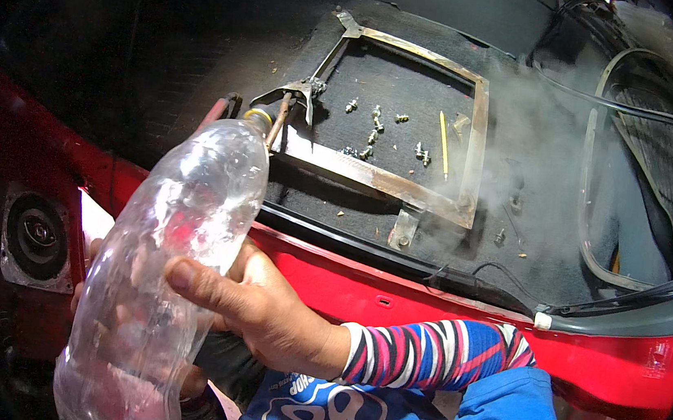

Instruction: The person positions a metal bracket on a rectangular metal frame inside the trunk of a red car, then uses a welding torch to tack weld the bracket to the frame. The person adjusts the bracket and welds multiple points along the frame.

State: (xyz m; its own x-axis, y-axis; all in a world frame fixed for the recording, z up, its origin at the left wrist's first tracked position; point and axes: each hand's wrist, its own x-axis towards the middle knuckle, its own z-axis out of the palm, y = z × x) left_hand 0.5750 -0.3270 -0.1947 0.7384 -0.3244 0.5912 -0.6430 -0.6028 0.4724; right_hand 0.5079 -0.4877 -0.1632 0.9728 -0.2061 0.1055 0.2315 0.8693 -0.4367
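A large, clear plastic bottle (194, 162) is tilted in front of me, its sides dented and its neck pointing up toward a corner of a metal frame (388, 184). My right hand (273, 310) grips its side, thumb across the front and fingers behind. My left hand (192, 382) is mostly hidden behind the bottle; fingertips show at its left edge and seem to hold it too. The bottle's mouth is close to a bent metal bracket (309, 99) and a brown rod (280, 119) at the frame's near left corner.
The frame lies on dark carpet inside a red vehicle (329, 279). Several bolts (376, 120) and a yellow pencil (443, 146) lie within it. Pale smoke (540, 149) drifts over the right side, near a loose rubber seal (589, 187). A round speaker (39, 233) sits at left.
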